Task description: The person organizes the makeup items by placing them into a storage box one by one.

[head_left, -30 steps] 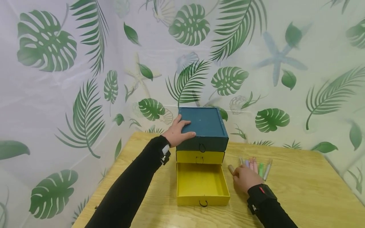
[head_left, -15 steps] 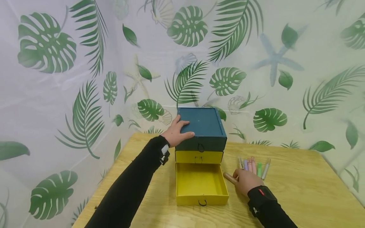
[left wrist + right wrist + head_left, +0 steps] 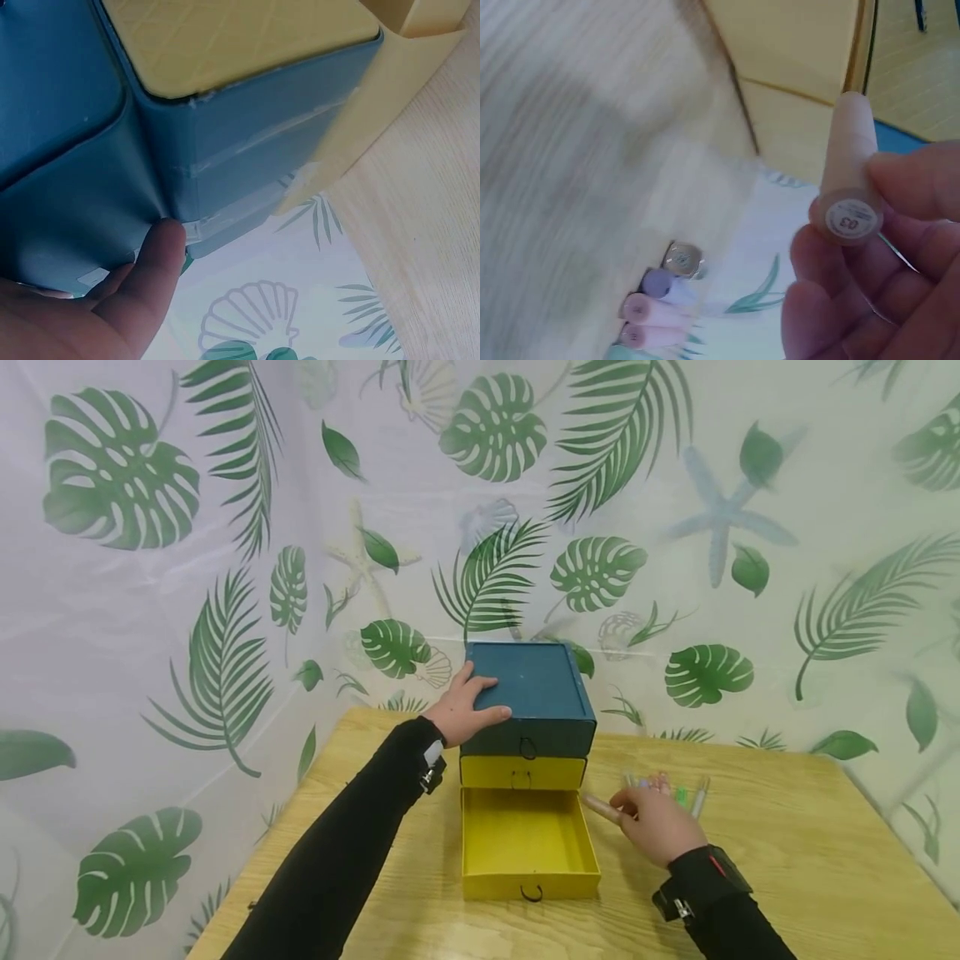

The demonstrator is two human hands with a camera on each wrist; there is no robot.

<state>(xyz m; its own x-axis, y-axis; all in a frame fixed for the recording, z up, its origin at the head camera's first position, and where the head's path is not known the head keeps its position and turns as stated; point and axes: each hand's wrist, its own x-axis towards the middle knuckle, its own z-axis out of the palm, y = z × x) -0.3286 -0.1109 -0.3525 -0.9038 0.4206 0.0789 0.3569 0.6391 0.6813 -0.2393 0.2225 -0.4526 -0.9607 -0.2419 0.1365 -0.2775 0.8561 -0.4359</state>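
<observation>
A small drawer cabinet [image 3: 540, 681] with a dark blue top stands on the table. Its lowest yellow drawer [image 3: 532, 887] is pulled out, and its bare floor shows. My left hand [image 3: 459, 710] rests on the cabinet's top left edge with fingers spread; in the left wrist view a finger [image 3: 159, 251] touches the blue side. Between thumb and fingers, my right hand [image 3: 663, 827] pinches a pinkish-beige lip gloss tube [image 3: 849, 169] with "03" on its base. That tube is lifted beside the open drawer's right wall, its far tip pointing toward the cabinet.
Several more cosmetic tubes [image 3: 652, 307], among them pink and purple ones, lie in a row on the table [image 3: 810, 843] beyond my right hand. A middle yellow drawer [image 3: 487, 772] is closed above the open one. A leaf-patterned sheet [image 3: 720, 610] hangs behind the table.
My right hand has raised the lip gloss tube off the table and shifted it slightly toward the drawer. The left hand stays on the cabinet.
</observation>
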